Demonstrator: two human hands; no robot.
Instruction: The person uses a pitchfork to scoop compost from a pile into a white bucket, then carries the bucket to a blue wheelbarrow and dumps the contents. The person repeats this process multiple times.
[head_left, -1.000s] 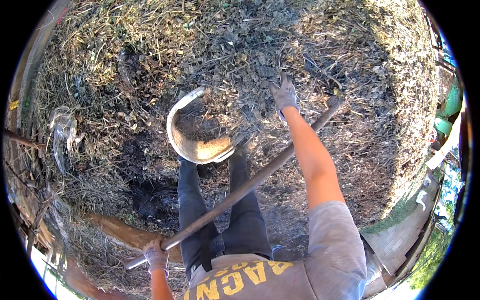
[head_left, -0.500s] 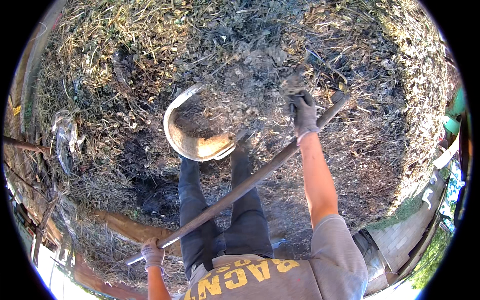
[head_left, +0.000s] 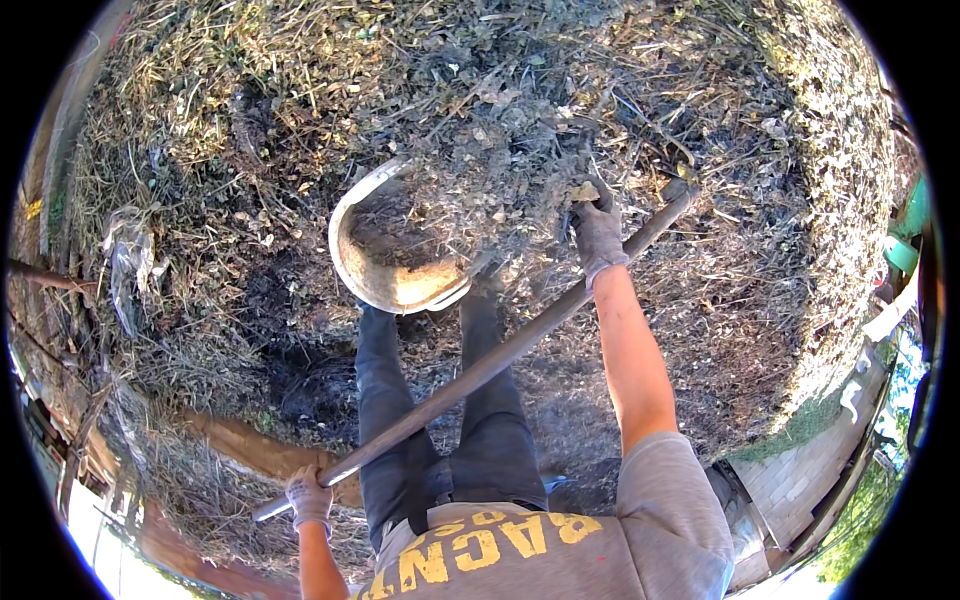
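My gloved left hand [head_left: 309, 497] is closed round the lower end of a long wooden tool handle [head_left: 470, 380], which slants up to the right across my legs. At its upper end the tool's thin curved metal head [head_left: 683, 150] lies partly buried in litter, so I cannot make out its kind. My gloved right hand [head_left: 601, 235], beside the upper handle, has its fingers curled round a clump of dry leaves [head_left: 580, 192]. To its left, just beyond my legs, a white bucket [head_left: 345, 245] lies tilted, its mouth facing away from me and dry litter inside.
Straw and dead leaves [head_left: 250, 190] cover the ground all around. A crumpled clear plastic sheet [head_left: 130, 265] lies at the left. A brown board [head_left: 255, 450] sits behind my left leg. Green containers [head_left: 905, 240] stand at the far right, above a paved strip [head_left: 800, 480].
My right hand has moved slightly left and down with the leaf clump, and loose bits scatter toward the bucket. The left hand still grips the handle, which has barely shifted.
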